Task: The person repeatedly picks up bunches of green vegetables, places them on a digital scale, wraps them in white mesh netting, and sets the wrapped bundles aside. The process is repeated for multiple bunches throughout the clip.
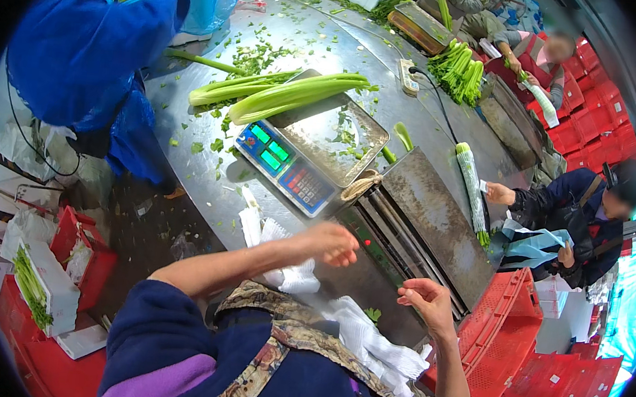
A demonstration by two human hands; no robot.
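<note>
Both my hands hover near the metal film-wrapping machine (407,217) at the table's near edge. My left hand (332,245) is bare, its fingers loosely curled, left of the machine's rollers; whether it holds something small I cannot tell. Over the machine's near right end, my right hand (428,302) has thumb and fingers apart and holds nothing. A digital scale (286,167) with lit displays stands beyond my left hand. Celery bunches (298,97) lie across its metal pan (357,139). A wrapped celery bunch (469,183) lies beyond the machine.
White net sleeves (366,333) lie close to my body. Red crates (498,339) stand at the right. A person in blue (92,59) works at the left; others (577,221) work across the metal table (195,171). A power strip (408,77) and cable cross it.
</note>
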